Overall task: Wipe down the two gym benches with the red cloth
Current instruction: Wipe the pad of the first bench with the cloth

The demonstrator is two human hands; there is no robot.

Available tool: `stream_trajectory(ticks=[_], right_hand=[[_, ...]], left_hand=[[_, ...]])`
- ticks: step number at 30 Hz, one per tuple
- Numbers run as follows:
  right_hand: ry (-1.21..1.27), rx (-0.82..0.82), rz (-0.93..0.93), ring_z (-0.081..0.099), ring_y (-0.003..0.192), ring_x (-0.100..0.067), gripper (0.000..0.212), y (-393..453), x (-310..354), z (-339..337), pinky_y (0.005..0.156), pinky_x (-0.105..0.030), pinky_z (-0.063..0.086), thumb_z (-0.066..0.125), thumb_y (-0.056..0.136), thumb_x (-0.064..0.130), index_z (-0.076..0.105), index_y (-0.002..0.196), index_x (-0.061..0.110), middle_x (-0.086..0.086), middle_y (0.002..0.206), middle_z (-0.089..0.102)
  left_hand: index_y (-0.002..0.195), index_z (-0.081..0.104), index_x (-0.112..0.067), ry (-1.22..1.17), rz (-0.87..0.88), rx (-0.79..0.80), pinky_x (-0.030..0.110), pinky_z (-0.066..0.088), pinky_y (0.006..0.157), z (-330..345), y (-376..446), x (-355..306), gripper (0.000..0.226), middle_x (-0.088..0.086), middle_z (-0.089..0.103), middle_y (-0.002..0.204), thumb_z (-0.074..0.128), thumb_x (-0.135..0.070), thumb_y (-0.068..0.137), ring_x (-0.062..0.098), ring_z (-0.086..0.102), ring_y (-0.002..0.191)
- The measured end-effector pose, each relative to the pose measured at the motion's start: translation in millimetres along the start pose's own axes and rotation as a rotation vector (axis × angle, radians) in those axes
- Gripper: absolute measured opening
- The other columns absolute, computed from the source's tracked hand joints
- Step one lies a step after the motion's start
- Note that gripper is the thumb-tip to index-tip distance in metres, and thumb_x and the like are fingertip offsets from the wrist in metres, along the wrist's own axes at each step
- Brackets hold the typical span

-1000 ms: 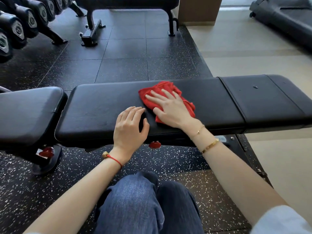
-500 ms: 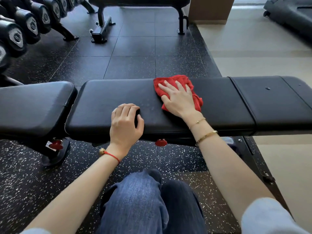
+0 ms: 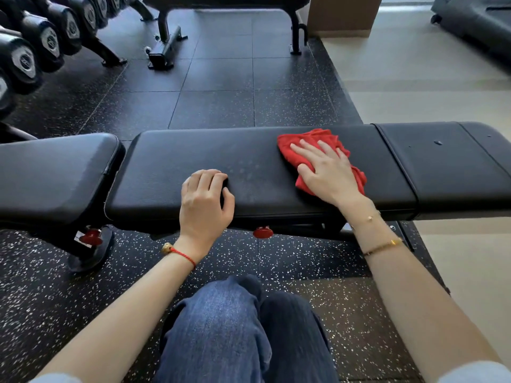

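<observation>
While the head camera is looking down over the person's knees, these lines are giving what it shows:

Near bench: the gym bench (image 3: 249, 161) is lying with its long axis running left to right across the view, its black pad in sections.
Red cloth: the red cloth (image 3: 290, 149) is sitting bunched on the pad's right part, near the seam to the next section, stretching from far-left to near-right.
Right hand: the right hand (image 3: 329, 172) is pressing flat on the cloth, fingers straight and spread, pointing up-left.
Left hand: the left hand (image 3: 206, 200) is resting on the pad's near edge, fingers curled under, gripping nothing visible, well apart from the cloth.
Second bench: the far bench (image 3: 229, 1) is standing beyond the floor tiles, also lying left to right.
Surroundings: dumbbells (image 3: 49, 37) are lining the upper left; a red knob (image 3: 262, 232) is showing under the pad.
</observation>
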State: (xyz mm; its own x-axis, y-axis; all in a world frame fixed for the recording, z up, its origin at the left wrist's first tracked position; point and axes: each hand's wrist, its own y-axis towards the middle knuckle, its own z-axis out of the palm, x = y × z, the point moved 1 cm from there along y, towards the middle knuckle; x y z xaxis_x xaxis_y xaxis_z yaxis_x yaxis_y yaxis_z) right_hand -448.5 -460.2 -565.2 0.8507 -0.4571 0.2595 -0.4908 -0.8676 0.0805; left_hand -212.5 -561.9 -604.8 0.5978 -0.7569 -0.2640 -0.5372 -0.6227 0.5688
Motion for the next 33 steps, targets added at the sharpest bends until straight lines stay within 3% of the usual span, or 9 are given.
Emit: stream_trajectory(ticks=[3,8,13,18,22,25,33], right_hand=[[-0.017,0.026,0.015,0.016,0.149,-0.021,0.049,20.4,27.8,8.5,0.12,-0.047,0.005,0.037,0.097,0.041,0.033,0.147,0.044,0.016,0.159,0.024],[0.006,0.04,-0.216,0.016,0.149,-0.021,0.051,-4.1,87.2,24.3,0.12,-0.047,0.006,0.039,0.095,0.041,0.033,0.146,0.044,0.016,0.158,0.025],[0.03,0.014,-0.239,0.016,0.149,-0.016,0.053,-36.6,63.7,17.5,0.121,-0.042,0.008,0.042,0.094,0.041,0.034,0.146,0.046,0.019,0.157,0.027],[0.02,-0.068,-0.06,0.022,0.147,-0.015,0.057,-55.0,6.6,0.8,0.119,-0.039,0.01,0.035,0.087,0.046,0.037,0.144,0.046,0.019,0.155,0.032],[-0.003,-0.135,0.187,0.026,0.145,-0.019,0.049,-36.5,-42.6,-10.4,0.118,-0.041,0.014,0.044,0.094,0.038,0.041,0.143,0.043,0.015,0.155,0.035],[0.013,-0.104,0.318,0.021,0.146,-0.022,0.049,-16.9,-46.8,-12.4,0.119,-0.046,0.009,0.039,0.096,0.037,0.039,0.144,0.042,0.014,0.157,0.03],[0.006,-0.035,-0.025,0.016,0.149,-0.017,0.053,-47.8,12.9,5.3,0.121,-0.042,0.004,0.042,0.094,0.039,0.034,0.145,0.046,0.019,0.157,0.027]], left_hand=[[0.106,0.067,-0.005,0.019,-0.008,-0.003,0.047,0.047,0.098,0.6,0.3,-2.6,0.025,0.011,0.067,0.11,0.051,-0.015,0.091,0.034,0.06,0.108],[0.106,0.067,-0.005,0.017,-0.017,-0.009,0.048,0.046,0.098,0.5,0.4,-2.3,0.025,0.012,0.067,0.111,0.054,-0.014,0.088,0.036,0.06,0.108],[0.108,0.069,-0.009,0.006,-0.026,0.012,0.047,0.045,0.099,-2.8,2.9,-3.5,0.024,0.007,0.068,0.113,0.057,-0.015,0.087,0.033,0.061,0.111],[0.112,0.07,-0.011,-0.055,-0.009,0.033,0.046,0.044,0.102,1.3,9.4,-21.4,0.029,0.004,0.069,0.114,0.055,-0.024,0.091,0.028,0.06,0.113],[0.118,0.069,-0.011,-0.055,0.029,0.081,0.044,0.043,0.105,10.1,15.7,-35.0,0.034,0.004,0.069,0.119,0.054,-0.026,0.092,0.027,0.059,0.116],[0.119,0.069,-0.012,-0.023,0.04,0.08,0.043,0.043,0.105,15.2,15.2,-36.0,0.035,0.003,0.068,0.12,0.052,-0.028,0.092,0.027,0.059,0.117],[0.118,0.07,-0.013,0.015,0.073,0.001,0.041,0.043,0.102,20.8,11.3,-32.9,0.034,0.002,0.069,0.121,0.052,-0.026,0.092,0.026,0.06,0.116]])
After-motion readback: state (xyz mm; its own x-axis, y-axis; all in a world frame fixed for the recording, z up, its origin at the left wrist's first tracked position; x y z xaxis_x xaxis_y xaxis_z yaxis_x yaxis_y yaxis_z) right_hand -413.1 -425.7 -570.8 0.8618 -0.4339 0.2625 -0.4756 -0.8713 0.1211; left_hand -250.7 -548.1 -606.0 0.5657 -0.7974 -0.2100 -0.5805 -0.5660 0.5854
